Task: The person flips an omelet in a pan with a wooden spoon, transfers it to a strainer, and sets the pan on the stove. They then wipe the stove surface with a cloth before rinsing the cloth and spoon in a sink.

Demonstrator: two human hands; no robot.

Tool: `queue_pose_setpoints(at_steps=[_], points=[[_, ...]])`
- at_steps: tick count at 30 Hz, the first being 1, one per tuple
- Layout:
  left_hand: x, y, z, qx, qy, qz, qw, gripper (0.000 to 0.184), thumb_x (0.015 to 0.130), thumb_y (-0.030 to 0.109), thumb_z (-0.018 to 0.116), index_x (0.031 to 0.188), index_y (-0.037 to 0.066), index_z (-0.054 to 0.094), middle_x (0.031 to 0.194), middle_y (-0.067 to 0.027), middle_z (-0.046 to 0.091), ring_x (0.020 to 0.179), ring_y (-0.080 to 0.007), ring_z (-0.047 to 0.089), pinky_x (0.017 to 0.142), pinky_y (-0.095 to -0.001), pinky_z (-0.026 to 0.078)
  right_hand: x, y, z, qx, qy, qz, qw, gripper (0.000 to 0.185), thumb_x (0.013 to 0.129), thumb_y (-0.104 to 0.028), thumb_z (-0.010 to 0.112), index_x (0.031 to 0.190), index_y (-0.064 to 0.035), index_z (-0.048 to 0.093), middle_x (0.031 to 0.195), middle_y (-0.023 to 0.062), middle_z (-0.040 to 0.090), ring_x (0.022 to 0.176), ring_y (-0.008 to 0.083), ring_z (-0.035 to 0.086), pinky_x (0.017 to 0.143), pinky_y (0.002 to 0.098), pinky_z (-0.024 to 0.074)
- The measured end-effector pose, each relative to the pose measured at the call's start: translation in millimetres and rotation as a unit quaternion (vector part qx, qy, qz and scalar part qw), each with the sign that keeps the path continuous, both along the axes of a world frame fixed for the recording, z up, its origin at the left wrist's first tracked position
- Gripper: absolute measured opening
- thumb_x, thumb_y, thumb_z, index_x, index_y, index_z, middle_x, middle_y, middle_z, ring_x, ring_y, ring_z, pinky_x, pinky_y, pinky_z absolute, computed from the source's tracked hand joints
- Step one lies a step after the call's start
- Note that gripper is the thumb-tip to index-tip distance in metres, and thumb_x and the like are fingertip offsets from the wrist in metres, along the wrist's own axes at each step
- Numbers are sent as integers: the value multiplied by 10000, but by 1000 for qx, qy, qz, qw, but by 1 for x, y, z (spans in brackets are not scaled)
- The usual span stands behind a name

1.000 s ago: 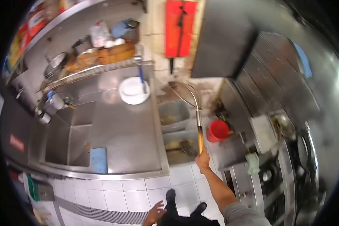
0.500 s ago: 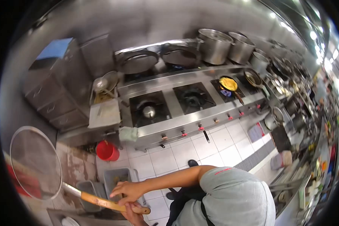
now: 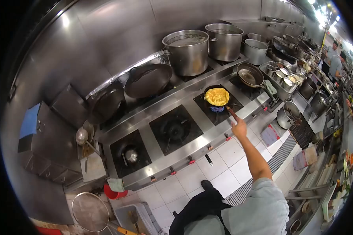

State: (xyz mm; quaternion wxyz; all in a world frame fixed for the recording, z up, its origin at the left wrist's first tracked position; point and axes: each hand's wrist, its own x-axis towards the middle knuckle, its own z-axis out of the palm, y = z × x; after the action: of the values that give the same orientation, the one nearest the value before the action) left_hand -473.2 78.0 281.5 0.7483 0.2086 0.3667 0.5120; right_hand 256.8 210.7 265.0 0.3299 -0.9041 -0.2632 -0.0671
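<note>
My right hand (image 3: 239, 127) is closed around the brown handle of a small black frying pan (image 3: 232, 112). The pan sits on a lit burner, with blue flame (image 3: 216, 109) under it. Yellow cooked egg, like an omelette (image 3: 217, 96), fills most of the pan. At the lower left is a round mesh strainer (image 3: 91, 213) on a long wooden handle (image 3: 125, 231), which runs out of the bottom edge. My left hand is out of view beyond that edge.
Large steel pots (image 3: 186, 58) and black woks (image 3: 148, 80) stand along the back. A round pan (image 3: 250, 75) rests right of the egg pan. A ladle (image 3: 82, 136) lies at left; a red bucket (image 3: 114, 192) and grey bin (image 3: 148, 219) are below. Other people (image 3: 335, 64) stand far right.
My right hand has left the strainer's handle and now grips the frying pan's handle. The view has turned and moved toward the right burners. The strainer appears lower and smaller.
</note>
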Motion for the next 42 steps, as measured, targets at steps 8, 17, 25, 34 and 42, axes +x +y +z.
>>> queue_pose_setpoints(at_steps=[8,17,25,34,42], points=[[170,79,164,-167,-71,241,953,199,918,251,424,1047,117,496,677,48,405,553,-88,372,459,-223,341,78,63,-101,21,424,55,904,373,809,-381,585,980,-57,514,688,118,563,568,266,541,525,383,428],[214,85,187,-106,233,210,944,223,901,250,458,1068,105,488,658,48,401,538,-76,366,447,-211,325,-20,105,-66,336,711,63,615,236,882,-336,517,837,-129,415,567,13,371,417,123,344,352,278,266],[191,86,160,-63,213,154,963,280,881,257,503,1106,93,476,645,47,393,525,-72,359,456,-200,315,-18,72,-36,226,630,55,741,282,887,-357,503,739,-125,440,547,-44,368,378,74,335,321,219,235],[149,100,92,-86,82,86,989,204,865,139,510,1052,120,433,609,1,392,456,-116,384,436,-284,372,0,49,-73,152,209,227,939,375,897,-255,427,1099,41,537,874,155,612,676,213,571,612,343,477],[117,142,87,-102,-39,-17,994,193,859,117,525,1021,109,420,635,-10,402,460,-108,389,490,-297,406,-181,51,93,4,375,372,849,240,888,-294,496,818,-68,532,522,-36,414,401,49,372,350,217,289]])
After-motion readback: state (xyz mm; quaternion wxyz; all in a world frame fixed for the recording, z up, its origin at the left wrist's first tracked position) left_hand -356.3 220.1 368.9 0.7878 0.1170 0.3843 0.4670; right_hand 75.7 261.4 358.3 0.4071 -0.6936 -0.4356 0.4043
